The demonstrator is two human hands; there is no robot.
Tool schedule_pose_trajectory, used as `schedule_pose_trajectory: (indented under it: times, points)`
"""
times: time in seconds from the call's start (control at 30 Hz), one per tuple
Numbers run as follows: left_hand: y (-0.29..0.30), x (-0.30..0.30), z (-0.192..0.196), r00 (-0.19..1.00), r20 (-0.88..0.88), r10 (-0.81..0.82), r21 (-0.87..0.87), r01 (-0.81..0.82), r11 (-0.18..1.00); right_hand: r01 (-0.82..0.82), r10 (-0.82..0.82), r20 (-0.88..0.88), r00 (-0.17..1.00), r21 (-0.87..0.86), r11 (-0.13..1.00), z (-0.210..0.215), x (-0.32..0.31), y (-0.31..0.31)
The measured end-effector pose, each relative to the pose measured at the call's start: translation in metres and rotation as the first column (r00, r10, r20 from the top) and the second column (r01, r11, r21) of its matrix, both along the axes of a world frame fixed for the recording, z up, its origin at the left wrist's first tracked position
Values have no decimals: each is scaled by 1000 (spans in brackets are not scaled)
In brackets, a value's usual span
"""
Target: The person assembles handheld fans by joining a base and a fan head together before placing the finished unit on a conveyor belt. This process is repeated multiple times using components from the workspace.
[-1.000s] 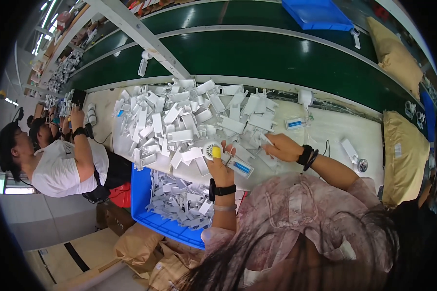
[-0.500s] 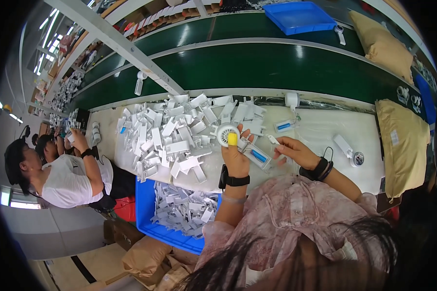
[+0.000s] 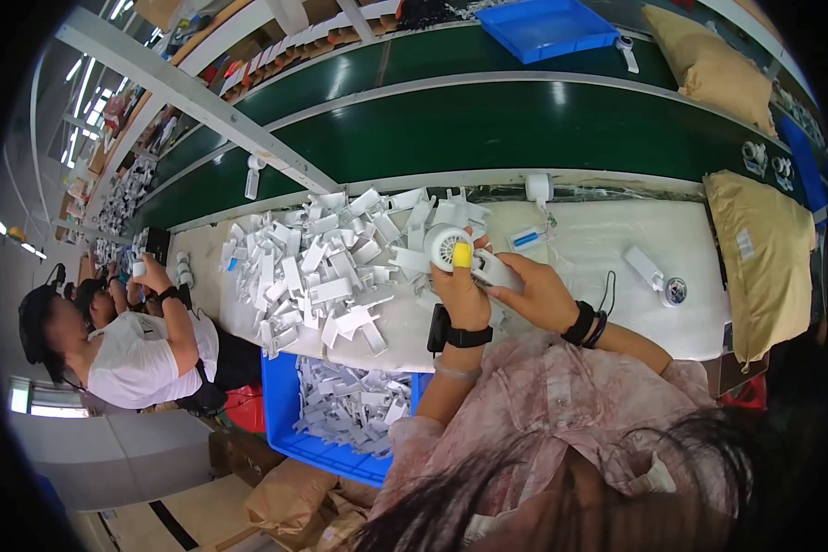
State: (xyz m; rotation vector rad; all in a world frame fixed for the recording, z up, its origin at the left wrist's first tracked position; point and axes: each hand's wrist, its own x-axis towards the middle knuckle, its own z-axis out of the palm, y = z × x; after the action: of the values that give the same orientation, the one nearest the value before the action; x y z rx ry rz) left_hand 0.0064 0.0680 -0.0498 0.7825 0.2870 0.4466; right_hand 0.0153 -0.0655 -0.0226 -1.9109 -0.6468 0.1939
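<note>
My left hand [image 3: 465,299] is wrapped round a white handheld fan [image 3: 440,247] by its round grille head, and a yellow wrap covers the thumb. Closed on the fan's handle is my right hand [image 3: 541,296]. The handle shows a plain white side, and no blue battery is visible in it. Left of the fan lies a heap of white plastic housing parts [image 3: 327,267]. Beyond my hands an opened fan handle with a blue battery [image 3: 527,239] rests on the table, wired to a white fan head [image 3: 539,189].
A blue bin [image 3: 281,405] of white parts stands below the table's near edge. Another fan [image 3: 649,269] lies at right, beside a tan sack [image 3: 760,267]. Behind runs a green conveyor [image 3: 488,129] with a blue tray [image 3: 547,32]. A person in white [image 3: 143,354] sits at left.
My right hand has moved left from beside the opened handle and closed on it. The blue battery in the held fan has gone out of sight. The view has shifted slightly.
</note>
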Motion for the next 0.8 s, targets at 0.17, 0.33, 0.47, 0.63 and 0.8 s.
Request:
schedule_pose_trajectory:
  times: [0.17,0.33,0.47,0.63,0.8]
  points:
    - [-3,-1,2,1000,-27,-15,81,17,997,44,-45,-4,999,-102,994,4,-4,-1]
    - [-6,-2,-1,999,-34,-33,131,37,991,52,-39,99,994,-137,989,7,-7,-2]
    - [-12,-5,4,999,5,-43,113,42,993,73,-51,121,991,-186,980,3,-8,-4]
    - [-4,-6,8,973,1,-232,313,220,924,-6,17,52,999,-208,978,11,1,-13]
    - [-8,-4,13,978,18,-207,268,195,943,-207,230,-496,837,102,973,-6,24,-28]
